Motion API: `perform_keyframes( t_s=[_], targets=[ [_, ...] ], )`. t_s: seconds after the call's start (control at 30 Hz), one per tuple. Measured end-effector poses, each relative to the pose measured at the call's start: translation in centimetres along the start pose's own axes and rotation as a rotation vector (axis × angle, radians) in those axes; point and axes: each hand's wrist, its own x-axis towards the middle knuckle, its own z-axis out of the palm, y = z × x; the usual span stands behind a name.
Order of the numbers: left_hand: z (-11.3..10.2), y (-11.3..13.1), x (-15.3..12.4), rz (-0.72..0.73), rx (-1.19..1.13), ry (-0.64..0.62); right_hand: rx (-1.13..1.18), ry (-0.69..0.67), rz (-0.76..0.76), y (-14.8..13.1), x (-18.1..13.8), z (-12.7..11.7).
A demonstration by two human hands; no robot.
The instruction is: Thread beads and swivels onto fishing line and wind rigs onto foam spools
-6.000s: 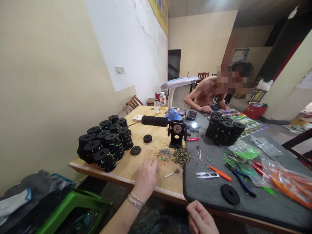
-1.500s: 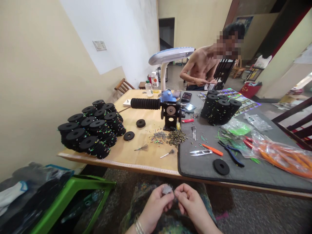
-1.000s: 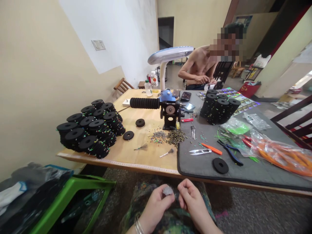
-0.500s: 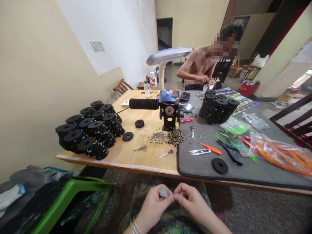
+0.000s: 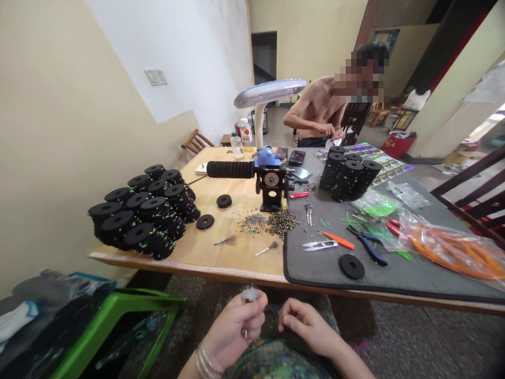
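Note:
My left hand (image 5: 240, 321) is closed around a bundle of fine grey-white bristles or wires (image 5: 250, 293). Its tufted top sticks up above my thumb and forefinger, and a thin light end shows below the fingers. To the right, a small gap apart, my right hand (image 5: 303, 322) has curled fingers with the thumb against the forefinger; anything between them is too small to make out. Both hands are above my lap, in front of the table edge. On the wood lie a similar tufted bundle (image 5: 268, 247) and a thin bristly bundle (image 5: 225, 240).
Black foam spools (image 5: 140, 234) stand stacked at left, more (image 5: 349, 173) at back right. Small beads (image 5: 282, 222) lie before a black clamp device (image 5: 272, 181). Thread snips (image 5: 320, 245), pliers (image 5: 369, 246) and a foam ring (image 5: 352, 267) rest on the grey mat. Across sits a person (image 5: 319, 110).
My hands have moved apart from touching fingertips. The left hand has turned and risen slightly, so the bristly bundle now points upward. My right hand stays nearly where it was.

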Motion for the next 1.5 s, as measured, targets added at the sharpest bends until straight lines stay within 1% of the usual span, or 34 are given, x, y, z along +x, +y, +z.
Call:
perform_keyframes(
  t_s=[0.07,0.2,0.27,0.37,0.5,0.6,0.7,0.8,0.87,0.93,1.07,1.17,1.27,1.33,1.37,1.4,1.43,1.5],
  targets=[
    [0.4,0.4,-0.1,0.006,-0.027,-0.004,0.023,-0.005,-0.020,0.5,0.0,0.1],
    [1.0,0.8,-0.1,0.048,-0.006,0.018,0.095,-0.016,0.001,0.7,-0.1,0.3],
    [1.3,0.7,0.0,0.089,0.064,0.045,0.160,-0.040,0.007,0.4,-0.1,0.4],
    [1.5,0.4,0.3,0.178,0.231,0.084,0.280,-0.070,-0.006,-0.5,0.0,0.8],
    [1.1,0.3,1.1,0.295,0.390,0.176,0.354,0.003,-0.002,-1.5,0.4,1.6],
    [0.4,0.7,1.6,0.389,0.476,0.270,0.429,0.086,0.062,-1.6,0.7,2.0],
    [-0.2,1.9,2.0,0.478,0.635,0.282,0.462,0.183,0.144,-1.5,0.8,2.2],
    [-0.9,3.7,2.5,0.566,0.824,0.275,0.502,0.236,0.184,-1.6,0.8,2.2],
    [-1.4,5.1,3.0,0.640,0.960,0.327,0.563,0.250,0.190,-1.7,0.8,2.2],
    [-2.0,6.4,3.6,0.701,1.078,0.405,0.624,0.276,0.186,-1.9,0.8,2.2],
    [-2.8,8.3,4.9,0.764,1.192,0.534,0.702,0.344,0.146,-2.3,0.7,2.2],
    [-2.8,9.0,5.2,0.795,1.251,0.581,0.717,0.363,0.116,-2.3,0.7,2.2],
    [-2.2,8.8,4.7,0.885,1.305,0.561,0.691,0.394,0.093,-2.1,0.7,2.2],
    [-1.4,7.9,4.1,0.985,1.296,0.524,0.647,0.415,0.084,-2.0,0.7,2.3],
    [-0.9,7.2,3.7,1.010,1.257,0.496,0.617,0.423,0.082,-1.9,0.7,2.4],
    [-0.5,6.3,3.4,0.989,1.184,0.457,0.584,0.432,0.079,-1.9,0.7,2.5],
    [0.0,5.2,3.1,0.909,1.093,0.410,0.550,0.440,0.077,-1.9,0.7,2.6],
    [0.9,3.0,3.0,0.629,0.892,0.237,0.483,0.445,0.071,-2.0,0.8,2.8]
  ],
)
